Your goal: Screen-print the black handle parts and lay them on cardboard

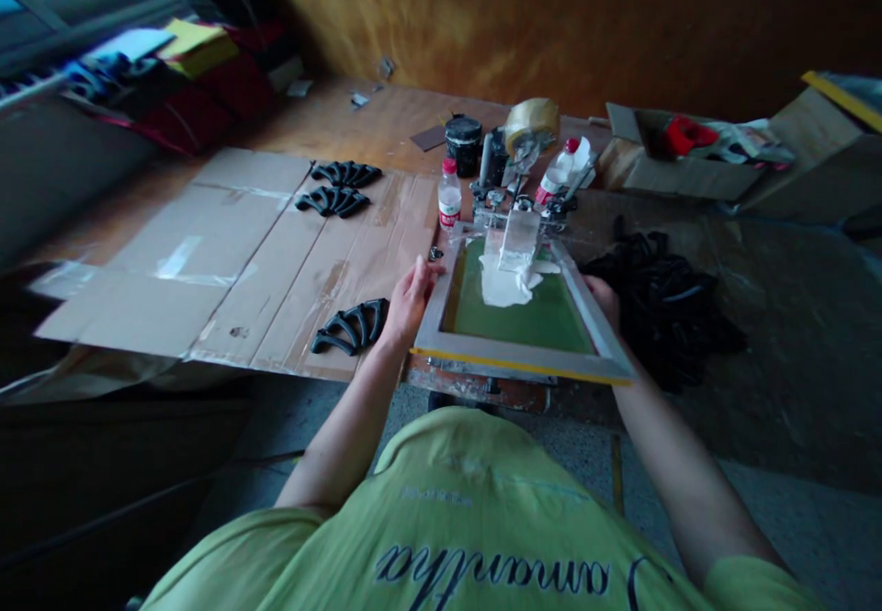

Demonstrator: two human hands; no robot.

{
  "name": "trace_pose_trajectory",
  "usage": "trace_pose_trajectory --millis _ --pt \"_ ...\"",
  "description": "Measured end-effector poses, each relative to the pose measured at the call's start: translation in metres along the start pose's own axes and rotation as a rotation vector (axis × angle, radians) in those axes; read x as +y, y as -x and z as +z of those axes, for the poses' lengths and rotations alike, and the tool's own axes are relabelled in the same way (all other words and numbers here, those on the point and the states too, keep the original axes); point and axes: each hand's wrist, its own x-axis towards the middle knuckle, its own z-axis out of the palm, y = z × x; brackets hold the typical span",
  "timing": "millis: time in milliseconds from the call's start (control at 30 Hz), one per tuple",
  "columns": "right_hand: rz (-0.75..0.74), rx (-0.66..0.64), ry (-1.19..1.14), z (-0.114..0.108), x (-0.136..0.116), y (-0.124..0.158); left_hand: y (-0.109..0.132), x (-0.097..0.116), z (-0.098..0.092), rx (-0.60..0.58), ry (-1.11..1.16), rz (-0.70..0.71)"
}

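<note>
- Yellow strip [522, 367] runs along the near edge of the framed screen [510, 350], closest to the person's body.
- Screen sits between the two hands, straight ahead. Side rails run away from the body; too foreshortened from here to call the longer axis.
- Left hand [409, 299] at the left rail [441, 299], fingers partly spread. Contact unclear; can't tell if that grip is closed.
- Right hand [604, 299] at the right rail [585, 308], partly hidden; can't tell how tight. Neither hand clearly nearer.
- Farther in: white paste [506, 288] on green mesh [524, 322], pale block [520, 236] upright behind it.
</note>
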Motion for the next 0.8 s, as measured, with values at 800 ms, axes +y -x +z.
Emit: trace_pose_trajectory --millis 800 --pt "-0.523 -0.286 0.146 0.011 -0.092 -0.003 0.007 -0.102 -0.008 -0.018 -0.279 -0.251"
